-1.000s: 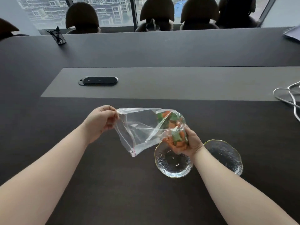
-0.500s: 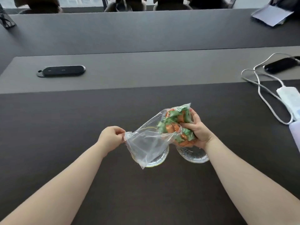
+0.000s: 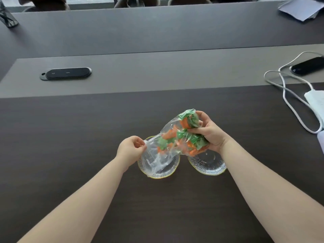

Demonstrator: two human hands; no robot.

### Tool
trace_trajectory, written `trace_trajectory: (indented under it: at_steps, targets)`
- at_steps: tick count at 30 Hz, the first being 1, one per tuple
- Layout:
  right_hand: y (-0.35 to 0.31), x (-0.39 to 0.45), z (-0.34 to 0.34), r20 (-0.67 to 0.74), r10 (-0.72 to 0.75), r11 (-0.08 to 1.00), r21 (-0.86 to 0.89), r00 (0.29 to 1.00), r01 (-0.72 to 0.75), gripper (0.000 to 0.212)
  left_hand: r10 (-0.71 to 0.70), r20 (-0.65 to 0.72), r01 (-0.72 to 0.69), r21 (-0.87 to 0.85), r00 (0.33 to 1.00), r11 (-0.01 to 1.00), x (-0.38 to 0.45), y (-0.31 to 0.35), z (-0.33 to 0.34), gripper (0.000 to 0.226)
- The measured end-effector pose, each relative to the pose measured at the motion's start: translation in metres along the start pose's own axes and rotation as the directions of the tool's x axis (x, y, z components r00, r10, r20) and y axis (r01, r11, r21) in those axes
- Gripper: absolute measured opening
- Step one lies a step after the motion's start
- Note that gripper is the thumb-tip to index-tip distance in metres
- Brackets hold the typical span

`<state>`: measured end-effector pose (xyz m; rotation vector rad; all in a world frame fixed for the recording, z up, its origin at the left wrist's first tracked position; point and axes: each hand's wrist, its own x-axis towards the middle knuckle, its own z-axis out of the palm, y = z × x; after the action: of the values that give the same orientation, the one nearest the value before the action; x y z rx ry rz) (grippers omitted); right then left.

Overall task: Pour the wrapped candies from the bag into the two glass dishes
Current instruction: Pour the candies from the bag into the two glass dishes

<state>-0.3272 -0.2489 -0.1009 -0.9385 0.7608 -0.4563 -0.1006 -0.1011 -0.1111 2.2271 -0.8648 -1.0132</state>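
Note:
A clear plastic bag slants over the table, its mouth low at the left. My left hand pinches the bag's mouth edge. My right hand grips the raised, bunched bottom end. Orange and green wrapped candies fill the upper half of the bag and spread toward the mouth. Two ribbed glass dishes with gold rims sit side by side below: the left dish lies under the bag's mouth, the right dish under my right hand. Both dishes look bare of candies.
A black oval device lies on the grey strip at the far left. White cables, a dark phone and a white mask lie at the right. Papers sit at the far right corner.
My right hand has lifted the bag's bottom higher, and candies have slid down toward the mouth. The left hand has stayed on the mouth over the left dish.

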Motion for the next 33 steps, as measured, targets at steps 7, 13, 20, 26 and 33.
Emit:
trace_trajectory:
  at_steps: [7, 13, 20, 26, 33]
  targets:
    - [-0.025, -0.002, 0.012, 0.061, -0.060, 0.989, -0.128, 0.996, 0.067, 0.046, -0.007, 0.058, -0.020, 0.455, 0.998, 0.890, 0.000, -0.011, -0.015, 0.010]
    - [-0.047, -0.003, 0.032, 0.148, -0.107, 0.944, -0.296, 0.983, 0.148, 0.044, 0.059, 0.140, -0.106, 0.363, 0.988, 0.926, -0.001, -0.002, -0.016, 0.051]
    - [-0.054, -0.010, 0.041, 0.181, -0.111, 0.929, -0.332, 0.977, 0.167, 0.041, 0.134, 0.179, -0.159, 0.137, 0.975, 0.978, 0.004, 0.018, -0.004, 0.081]
    - [-0.048, -0.014, 0.039, 0.133, -0.142, 0.938, -0.299, 0.981, 0.176, 0.042, 0.076, 0.093, -0.109, 0.444, 0.993, 0.889, 0.009, 0.014, 0.008, 0.040]
    - [-0.052, -0.022, 0.024, 0.052, -0.183, 0.961, -0.202, 0.982, 0.190, 0.044, 0.206, -0.051, -0.175, 0.349, 0.977, 0.921, 0.011, 0.031, -0.013, 0.018]
